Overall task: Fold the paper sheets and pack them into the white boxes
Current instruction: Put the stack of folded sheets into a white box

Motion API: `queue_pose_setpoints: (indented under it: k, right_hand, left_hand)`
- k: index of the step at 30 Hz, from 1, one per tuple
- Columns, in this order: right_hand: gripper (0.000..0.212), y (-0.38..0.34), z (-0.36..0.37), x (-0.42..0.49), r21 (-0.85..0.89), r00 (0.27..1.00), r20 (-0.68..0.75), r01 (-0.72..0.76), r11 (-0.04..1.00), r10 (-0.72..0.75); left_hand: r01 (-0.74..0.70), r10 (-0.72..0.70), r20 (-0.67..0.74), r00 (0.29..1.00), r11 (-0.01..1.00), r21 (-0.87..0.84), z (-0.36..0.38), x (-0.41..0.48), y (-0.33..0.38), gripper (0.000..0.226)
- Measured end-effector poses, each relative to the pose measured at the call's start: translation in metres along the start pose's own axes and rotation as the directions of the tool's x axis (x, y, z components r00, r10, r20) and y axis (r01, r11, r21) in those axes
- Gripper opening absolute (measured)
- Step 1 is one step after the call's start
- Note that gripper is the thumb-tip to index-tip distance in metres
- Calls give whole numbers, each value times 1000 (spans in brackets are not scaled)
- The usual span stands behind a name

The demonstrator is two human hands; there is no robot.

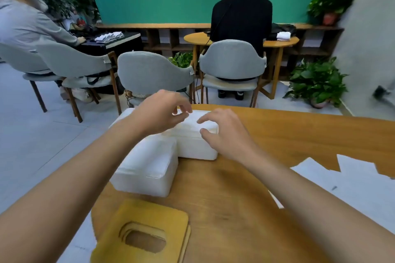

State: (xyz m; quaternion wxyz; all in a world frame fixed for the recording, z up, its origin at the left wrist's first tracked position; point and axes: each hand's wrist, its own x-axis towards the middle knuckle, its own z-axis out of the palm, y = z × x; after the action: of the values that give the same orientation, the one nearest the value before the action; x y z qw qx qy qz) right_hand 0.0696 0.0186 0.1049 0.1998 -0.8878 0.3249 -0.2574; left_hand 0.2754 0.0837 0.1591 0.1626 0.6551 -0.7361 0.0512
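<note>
Two white boxes stand on the round wooden table (277, 134). The nearer white box (147, 168) sits at the table's left edge, filled to the top with white paper. The farther white box (196, 145) lies behind it, also showing white paper at its top. My left hand (162, 111) hovers over the farther box with fingers loosely curled, thumb and fingertips close together above the paper. My right hand (224, 132) reaches over the same box's right end, fingers spread and bent, holding nothing. Loose white paper sheets (346, 179) lie at the right of the table.
A stack of yellow wooden lids (145, 232) with an oval slot lies at the table's near left edge. Grey chairs (154, 72) stand beyond the table. Two people sit at other tables in the background, and potted plants (316, 83) stand at the right.
</note>
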Motion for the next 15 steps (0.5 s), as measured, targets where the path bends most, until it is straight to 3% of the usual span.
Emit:
queue_pose_setpoints:
  k: [3,6,11,15]
  right_hand:
    - [24,40,-31,-59,11,996,-36,-83,996,84]
    - [19,85,-59,-116,2,984,-53,-169,986,169]
    - [19,152,-99,-186,-1,943,-74,-325,946,324]
    - [23,189,-112,-214,48,917,-83,-388,920,391]
  left_hand:
    - [-95,99,33,995,990,-102,25,12,67,11]
    - [-99,125,110,986,971,-218,68,24,128,12]
    - [88,-7,270,963,954,-288,150,39,207,31]
    - [232,-130,346,929,933,-274,191,42,226,56]
